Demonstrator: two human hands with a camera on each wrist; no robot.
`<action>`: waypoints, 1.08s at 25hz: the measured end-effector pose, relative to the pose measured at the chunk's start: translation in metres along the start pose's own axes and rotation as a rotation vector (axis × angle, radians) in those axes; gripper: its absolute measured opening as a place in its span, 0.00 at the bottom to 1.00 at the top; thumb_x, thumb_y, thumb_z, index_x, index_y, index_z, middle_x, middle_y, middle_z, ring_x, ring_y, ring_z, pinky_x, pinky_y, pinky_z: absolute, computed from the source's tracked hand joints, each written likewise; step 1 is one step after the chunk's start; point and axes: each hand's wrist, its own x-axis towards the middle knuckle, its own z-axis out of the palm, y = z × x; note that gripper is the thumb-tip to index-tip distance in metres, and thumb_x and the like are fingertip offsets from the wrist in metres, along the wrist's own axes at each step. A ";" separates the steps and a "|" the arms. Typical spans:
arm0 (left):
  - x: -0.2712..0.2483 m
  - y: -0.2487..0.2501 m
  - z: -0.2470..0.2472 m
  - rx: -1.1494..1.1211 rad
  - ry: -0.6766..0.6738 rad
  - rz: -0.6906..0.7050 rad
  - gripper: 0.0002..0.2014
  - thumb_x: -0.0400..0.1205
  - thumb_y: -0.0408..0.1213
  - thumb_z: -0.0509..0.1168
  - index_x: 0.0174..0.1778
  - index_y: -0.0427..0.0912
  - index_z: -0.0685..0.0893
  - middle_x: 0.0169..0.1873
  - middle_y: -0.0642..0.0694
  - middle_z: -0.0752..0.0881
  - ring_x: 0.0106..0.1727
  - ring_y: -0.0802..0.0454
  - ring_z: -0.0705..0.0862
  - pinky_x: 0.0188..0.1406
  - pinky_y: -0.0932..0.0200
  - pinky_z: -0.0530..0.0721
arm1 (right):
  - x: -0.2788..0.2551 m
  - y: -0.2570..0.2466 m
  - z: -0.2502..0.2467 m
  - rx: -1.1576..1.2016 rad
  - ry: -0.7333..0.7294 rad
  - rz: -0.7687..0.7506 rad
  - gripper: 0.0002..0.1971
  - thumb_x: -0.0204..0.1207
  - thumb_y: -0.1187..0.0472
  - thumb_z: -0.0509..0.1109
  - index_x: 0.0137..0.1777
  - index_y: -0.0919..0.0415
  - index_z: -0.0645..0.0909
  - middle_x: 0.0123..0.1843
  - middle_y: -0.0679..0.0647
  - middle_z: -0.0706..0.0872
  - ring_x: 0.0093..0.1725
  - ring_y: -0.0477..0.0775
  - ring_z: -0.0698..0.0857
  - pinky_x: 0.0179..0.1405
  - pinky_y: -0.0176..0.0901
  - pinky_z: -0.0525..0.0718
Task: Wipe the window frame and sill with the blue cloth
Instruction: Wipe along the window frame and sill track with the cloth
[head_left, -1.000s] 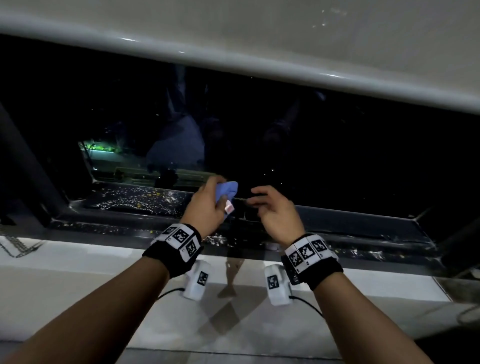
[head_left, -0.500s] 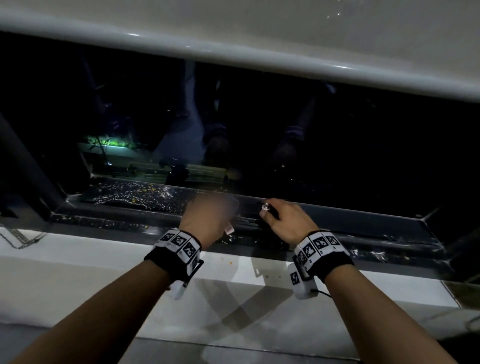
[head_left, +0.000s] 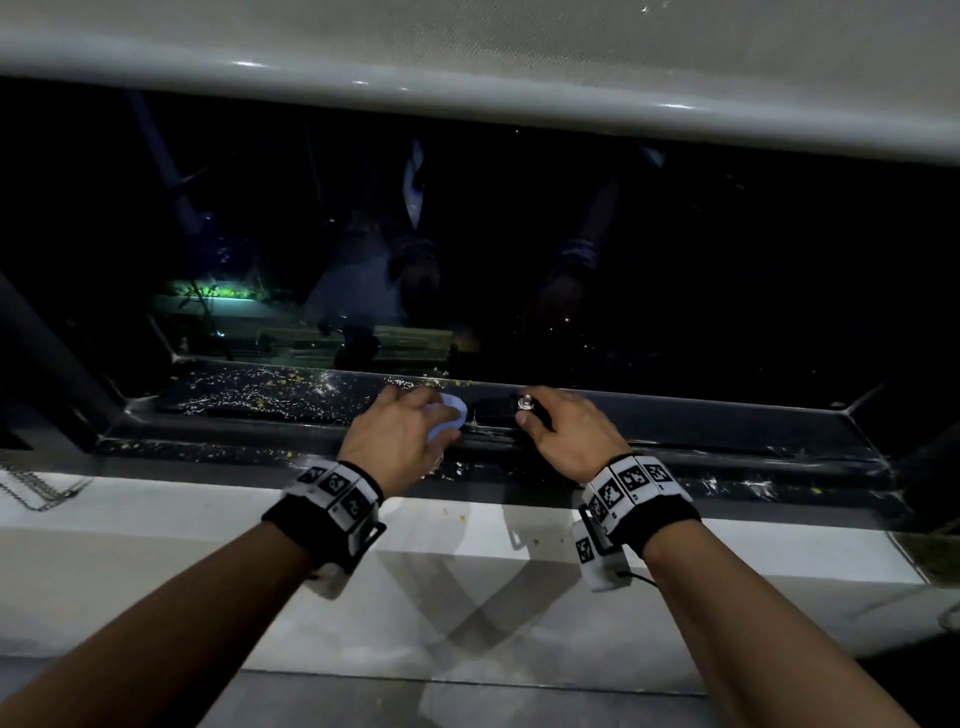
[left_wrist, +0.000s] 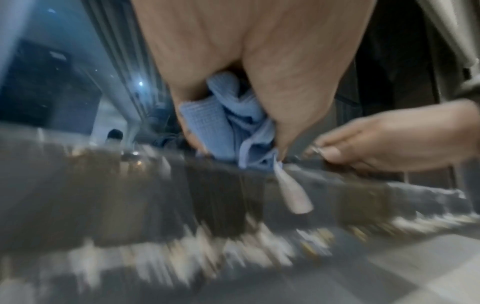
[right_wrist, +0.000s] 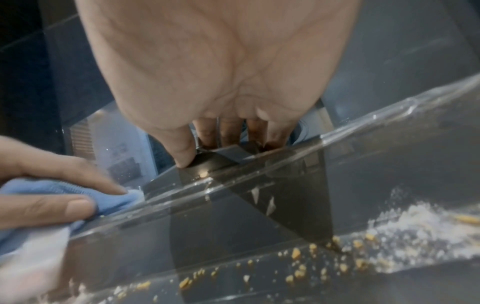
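Note:
The blue cloth (head_left: 451, 421) is bunched in my left hand (head_left: 400, 436), which holds it down on the dark lower rail of the window frame (head_left: 727, 421). In the left wrist view the cloth (left_wrist: 228, 127) sits between the fingers and thumb, with a white tag (left_wrist: 293, 193) hanging from it. My right hand (head_left: 566, 431) is just to the right on the same rail. Its thumb (right_wrist: 182, 152) and fingers close around a dark latch block (right_wrist: 228, 154) with a silver knob (head_left: 525, 402). The pale sill (head_left: 156, 519) runs below the frame.
White dust and yellow crumbs (head_left: 249, 395) cover the frame to the left of the cloth, and more debris (right_wrist: 415, 236) lies along the lower track. The dark glass (head_left: 675, 286) rises behind, and a grey roller blind bar (head_left: 467, 98) hangs above.
Both hands came down onto the frame rail. The cloth went from held up in the air to pressed on the rail, and the right hand settled on the latch.

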 end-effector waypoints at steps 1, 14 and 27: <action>0.004 -0.009 -0.005 -0.006 -0.011 0.010 0.16 0.86 0.55 0.58 0.67 0.62 0.82 0.65 0.55 0.82 0.61 0.41 0.80 0.54 0.49 0.84 | -0.001 -0.001 -0.001 0.004 -0.006 0.004 0.21 0.83 0.43 0.59 0.74 0.46 0.72 0.72 0.52 0.80 0.72 0.56 0.76 0.69 0.53 0.76; 0.066 0.007 -0.008 -0.050 -0.086 0.074 0.09 0.81 0.38 0.64 0.51 0.54 0.86 0.52 0.46 0.80 0.52 0.39 0.81 0.50 0.51 0.79 | -0.005 -0.007 -0.003 0.026 -0.015 0.029 0.20 0.85 0.44 0.58 0.74 0.46 0.71 0.71 0.53 0.80 0.71 0.56 0.77 0.69 0.54 0.76; 0.056 0.013 -0.022 0.081 -0.088 0.202 0.11 0.87 0.38 0.58 0.55 0.48 0.86 0.53 0.44 0.83 0.57 0.42 0.81 0.52 0.51 0.73 | -0.006 -0.009 -0.006 0.036 -0.005 0.027 0.16 0.84 0.44 0.60 0.68 0.47 0.75 0.65 0.52 0.84 0.65 0.55 0.81 0.60 0.48 0.78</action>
